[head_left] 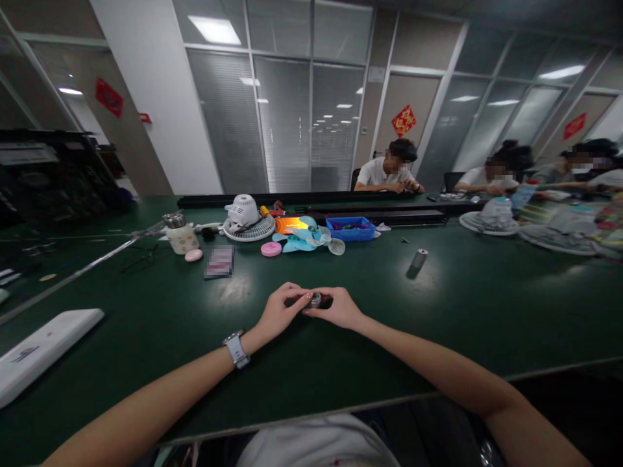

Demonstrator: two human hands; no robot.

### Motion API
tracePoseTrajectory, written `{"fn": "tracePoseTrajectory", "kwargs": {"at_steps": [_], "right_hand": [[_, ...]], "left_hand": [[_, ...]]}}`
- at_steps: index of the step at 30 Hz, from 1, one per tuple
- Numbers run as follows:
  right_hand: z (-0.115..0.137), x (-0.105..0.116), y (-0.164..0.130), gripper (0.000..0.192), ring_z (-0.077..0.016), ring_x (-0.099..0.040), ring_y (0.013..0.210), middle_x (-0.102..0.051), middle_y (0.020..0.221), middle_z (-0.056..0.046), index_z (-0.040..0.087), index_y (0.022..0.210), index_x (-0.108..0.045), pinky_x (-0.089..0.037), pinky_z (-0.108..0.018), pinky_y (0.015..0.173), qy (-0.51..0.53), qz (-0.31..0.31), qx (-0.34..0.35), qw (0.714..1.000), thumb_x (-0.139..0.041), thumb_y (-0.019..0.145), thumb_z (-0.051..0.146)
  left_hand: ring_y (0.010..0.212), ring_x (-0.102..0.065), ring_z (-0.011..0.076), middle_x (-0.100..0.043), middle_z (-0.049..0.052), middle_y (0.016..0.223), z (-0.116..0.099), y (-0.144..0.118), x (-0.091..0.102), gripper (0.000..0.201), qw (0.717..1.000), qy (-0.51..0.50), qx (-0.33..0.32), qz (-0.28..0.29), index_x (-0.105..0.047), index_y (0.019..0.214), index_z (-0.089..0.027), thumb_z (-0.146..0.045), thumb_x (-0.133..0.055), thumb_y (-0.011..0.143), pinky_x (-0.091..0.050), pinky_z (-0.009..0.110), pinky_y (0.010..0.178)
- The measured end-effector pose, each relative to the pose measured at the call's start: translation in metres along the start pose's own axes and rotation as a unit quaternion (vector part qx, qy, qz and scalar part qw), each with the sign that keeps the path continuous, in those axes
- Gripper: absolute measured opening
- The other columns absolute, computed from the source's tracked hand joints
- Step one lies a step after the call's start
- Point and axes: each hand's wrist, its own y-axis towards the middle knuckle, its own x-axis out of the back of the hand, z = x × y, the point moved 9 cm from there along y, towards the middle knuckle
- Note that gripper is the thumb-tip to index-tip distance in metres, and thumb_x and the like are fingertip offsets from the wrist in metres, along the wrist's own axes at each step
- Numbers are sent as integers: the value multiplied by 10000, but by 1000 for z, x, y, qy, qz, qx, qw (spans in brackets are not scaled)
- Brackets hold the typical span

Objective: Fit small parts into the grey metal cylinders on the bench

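Observation:
In front of me, just over the green tabletop, my left hand [287, 310] and my right hand [338, 308] meet around a small grey metal cylinder [316, 299]. Fingers and thumbs of both close on it from either side, covering most of its body; only its round end shows. A watch with a pale band [236, 349] is on my left wrist. To the right, apart from my hands, another silver metal cylinder [420, 258] stands upright on the table.
Beyond my hands are a white fan part [243, 214], light-blue fan blades [304, 240], a pink round lid [271, 249] and a blue bin [350, 228]. A flask [180, 235] stands left; a white panel [46, 353] lies nearer. Several people sit across the table.

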Motion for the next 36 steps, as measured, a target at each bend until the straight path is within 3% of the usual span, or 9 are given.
{"fn": "tracePoseTrajectory", "kwargs": {"at_steps": [9, 15, 19, 22, 25, 28, 30, 33, 36], "right_hand": [[0, 1, -2, 378, -190, -664, 789, -737, 885, -22, 195, 1038, -735, -503, -296, 709, -39, 6, 11, 999, -758, 753, 443], [-6, 0, -1, 407, -205, -676, 829, -743, 921, -33, 196, 1028, -724, -517, -324, 763, -47, 4, 2, 999, -767, 735, 474], [-1, -4, -3, 478, -211, -681, 910, -741, 1032, -43, 221, 1139, -704, -529, -334, 813, -37, 12, 3, 999, -769, 738, 471], [-3, 2, -1, 464, -210, -686, 896, -744, 1024, -42, 227, 1115, -718, -538, -336, 802, -42, 4, -6, 999, -773, 729, 479], [-27, 39, 5, 444, -216, -696, 883, -747, 1013, -60, 217, 1081, -729, -554, -349, 803, -52, -56, -30, 997, -771, 725, 479], [-72, 113, 5, 401, -218, -710, 827, -756, 947, -76, 205, 1033, -731, -570, -356, 780, -91, -189, -74, 975, -750, 732, 470], [-104, 167, -4, 383, -223, -713, 785, -759, 881, -74, 209, 994, -731, -573, -354, 745, -154, -280, -110, 941, -747, 718, 473], [-138, 227, -23, 377, -234, -713, 763, -751, 810, -66, 211, 934, -727, -566, -357, 727, -240, -368, -151, 886, -752, 687, 495], [-163, 249, -34, 375, -248, -710, 775, -743, 802, -73, 204, 896, -711, -562, -384, 746, -248, -367, -198, 875, -757, 668, 499]], "left_hand": [[891, -600, 213, -644, 63, 940, -14, 20, -2, 320, 991, 118, -36, 43, -778, 957, -271, -516, -602, 850, -464, 347, 792], [950, -616, 231, -700, 57, 951, -27, 18, 12, 270, 988, 144, -45, -41, -759, 927, -260, -412, -536, 911, -442, 399, 893], [884, -634, 214, -711, 53, 946, -3, 14, 35, 290, 989, 105, -10, -99, -764, 929, -250, -461, -572, 878, -479, 347, 811], [807, -640, 217, -724, 51, 880, 31, 10, 35, 285, 989, 125, 50, -55, -779, 901, -254, -471, -603, 842, -477, 341, 741], [810, -650, 226, -741, 48, 894, 54, 4, 29, 282, 988, 133, 81, -5, -789, 894, -276, -489, -617, 822, -480, 342, 726], [838, -652, 232, -746, 45, 926, 58, 3, 23, 304, 986, 149, 72, 19, -790, 920, -295, -514, -602, 825, -482, 343, 744], [833, -648, 229, -745, 43, 935, 57, 4, 22, 341, 985, 154, 72, 20, -782, 969, -294, -536, -586, 829, -479, 334, 732], [780, -639, 214, -730, 39, 885, 58, 5, 30, 439, 986, 129, 98, -26, -716, 1152, -271, -544, -523, 866, -469, 318, 693], [749, -636, 203, -695, 35, 818, 63, 3, 43, 474, 982, 84, 132, -103, -637, 1229, -221, -515, -474, 895, -469, 313, 685]]}}
